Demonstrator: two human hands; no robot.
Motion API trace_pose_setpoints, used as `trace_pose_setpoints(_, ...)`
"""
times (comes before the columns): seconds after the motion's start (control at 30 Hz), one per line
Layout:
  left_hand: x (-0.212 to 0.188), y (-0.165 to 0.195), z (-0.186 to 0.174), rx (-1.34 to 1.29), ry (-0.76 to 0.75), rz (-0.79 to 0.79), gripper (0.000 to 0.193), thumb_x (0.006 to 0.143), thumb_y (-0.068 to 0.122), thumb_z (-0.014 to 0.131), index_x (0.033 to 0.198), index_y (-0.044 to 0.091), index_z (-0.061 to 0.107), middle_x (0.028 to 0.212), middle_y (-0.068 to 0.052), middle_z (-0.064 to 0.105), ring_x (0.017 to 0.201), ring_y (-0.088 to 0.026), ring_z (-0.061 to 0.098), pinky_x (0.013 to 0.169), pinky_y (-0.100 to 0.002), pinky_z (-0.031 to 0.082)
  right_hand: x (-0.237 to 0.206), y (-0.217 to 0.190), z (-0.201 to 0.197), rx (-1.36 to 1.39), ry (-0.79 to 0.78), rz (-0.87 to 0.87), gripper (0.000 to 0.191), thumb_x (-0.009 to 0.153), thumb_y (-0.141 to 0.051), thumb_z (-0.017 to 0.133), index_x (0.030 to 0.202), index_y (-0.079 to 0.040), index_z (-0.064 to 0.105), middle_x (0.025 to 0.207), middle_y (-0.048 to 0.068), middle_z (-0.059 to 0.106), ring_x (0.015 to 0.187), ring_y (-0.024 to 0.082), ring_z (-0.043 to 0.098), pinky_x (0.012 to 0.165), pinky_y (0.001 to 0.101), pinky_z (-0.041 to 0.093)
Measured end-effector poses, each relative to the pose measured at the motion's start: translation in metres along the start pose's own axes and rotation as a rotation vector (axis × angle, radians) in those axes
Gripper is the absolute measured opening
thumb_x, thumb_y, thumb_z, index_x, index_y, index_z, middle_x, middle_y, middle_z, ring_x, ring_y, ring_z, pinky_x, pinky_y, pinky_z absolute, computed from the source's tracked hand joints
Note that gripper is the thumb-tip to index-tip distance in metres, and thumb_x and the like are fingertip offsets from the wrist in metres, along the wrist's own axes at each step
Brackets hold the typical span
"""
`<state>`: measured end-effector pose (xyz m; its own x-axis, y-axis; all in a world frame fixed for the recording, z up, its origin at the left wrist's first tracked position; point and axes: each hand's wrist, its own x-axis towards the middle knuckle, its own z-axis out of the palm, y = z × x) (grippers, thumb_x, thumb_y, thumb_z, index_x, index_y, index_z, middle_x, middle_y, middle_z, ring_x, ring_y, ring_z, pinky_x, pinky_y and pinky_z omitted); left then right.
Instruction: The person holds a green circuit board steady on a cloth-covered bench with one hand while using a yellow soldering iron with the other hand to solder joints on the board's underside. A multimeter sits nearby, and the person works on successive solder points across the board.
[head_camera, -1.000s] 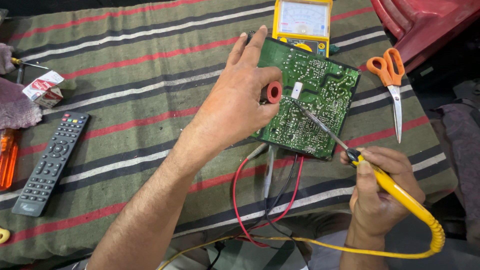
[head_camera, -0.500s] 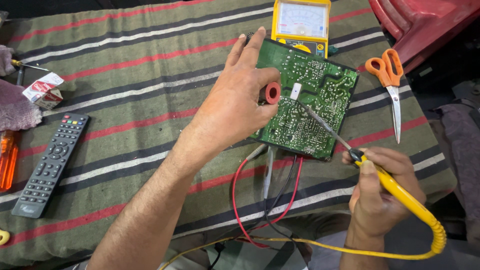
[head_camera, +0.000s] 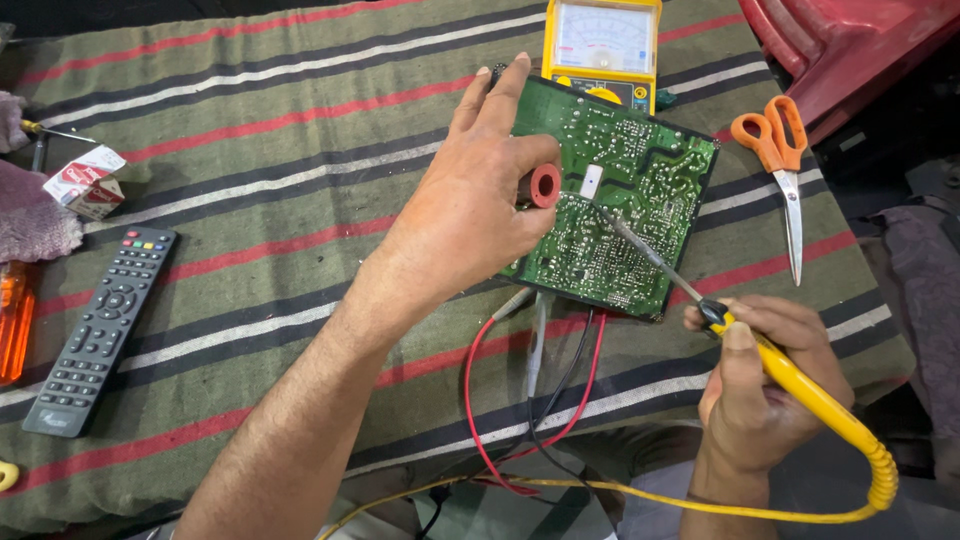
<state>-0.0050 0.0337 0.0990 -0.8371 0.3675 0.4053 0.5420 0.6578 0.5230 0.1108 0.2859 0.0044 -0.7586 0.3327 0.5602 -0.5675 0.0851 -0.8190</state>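
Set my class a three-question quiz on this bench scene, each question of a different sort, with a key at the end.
1. True or false: the right hand holds a yellow-handled soldering iron whose tip touches the green circuit board.
2. Which lies on the striped cloth right of the board? A) orange-handled scissors B) black remote control C) small carton
3. Fill in: the left hand holds a ___ spool against the board.

Key: 1 true; 2 A; 3 red
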Motion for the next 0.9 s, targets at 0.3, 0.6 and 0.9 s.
trace_pose_setpoints(0.3, 0.001, -0.001, 0.001, 0.002, 0.009, 0.014, 0.02, 0.081, 0.01, 0.078, 0.101, 0.007, 0.074, 0.16, -0.035, 0.027, 0.15, -0.059, 0.019, 0.118, -0.059, 0.033, 0.001, -0.002, 0.001, -0.007, -0.019, 0.007, 0.006, 0.105, 0.01, 0.059, 0.108, 0.013, 0.062, 0.112, 0.02, 0.062, 0.088, 0.023, 0.068, 0.084, 0.0406, 0.069)
trace_pose_setpoints(0.6, 0.001, 0.001, -0.001, -0.014, -0.004, -0.017, 0.019, 0.081, 0.009, 0.077, 0.1, 0.008, 0.073, 0.161, -0.034, 0.025, 0.151, -0.057, 0.018, 0.117, -0.059, 0.033, 0.001, 0.0, 0.0, -0.011, -0.032, 0.003, 0.006, 0.108, 0.008, 0.061, 0.111, 0.012, 0.063, 0.113, 0.019, 0.062, 0.09, 0.023, 0.068, 0.084, 0.0406, 0.069)
trace_pose_setpoints(0.9, -0.001, -0.005, 0.005, -0.038, 0.022, 0.007, 0.019, 0.084, 0.008, 0.075, 0.102, 0.007, 0.071, 0.162, -0.036, 0.024, 0.15, -0.057, 0.022, 0.123, -0.055, 0.03, -0.004, 0.016, -0.009, 0.146, 0.103, 0.002, 0.015, 0.113, -0.005, 0.064, 0.114, 0.009, 0.059, 0.113, 0.017, 0.059, 0.088, 0.025, 0.064, 0.082, 0.0443, 0.067)
